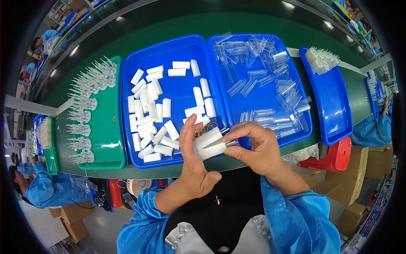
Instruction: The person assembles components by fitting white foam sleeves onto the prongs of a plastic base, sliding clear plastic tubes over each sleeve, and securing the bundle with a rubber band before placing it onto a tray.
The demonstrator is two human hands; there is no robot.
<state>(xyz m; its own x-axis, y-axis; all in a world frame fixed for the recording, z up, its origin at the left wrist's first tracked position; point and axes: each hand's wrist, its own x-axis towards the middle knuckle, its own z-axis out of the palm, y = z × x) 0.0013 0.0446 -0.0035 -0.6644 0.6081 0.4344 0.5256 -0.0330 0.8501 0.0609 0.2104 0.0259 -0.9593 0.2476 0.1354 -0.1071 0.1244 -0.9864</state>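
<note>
In front of me my right hand is closed, thumb and fingers pinching the narrow clear-and-grey ends of two white cylindrical pieces. My left hand has its fingers stretched out and its thumb apart; its flat side rests against the other ends of those pieces. Both hands are over the front edge of a blue tray with many loose white cylinders. Tan elastic bands lie in that tray just behind my hands, partly hidden by them.
A second blue tray holds clear plastic sleeves. At left, a green tray carries rows of white thin-tipped parts. A narrower blue tray at right holds similar parts. A red stool stands below the bench. Other people sit at both sides.
</note>
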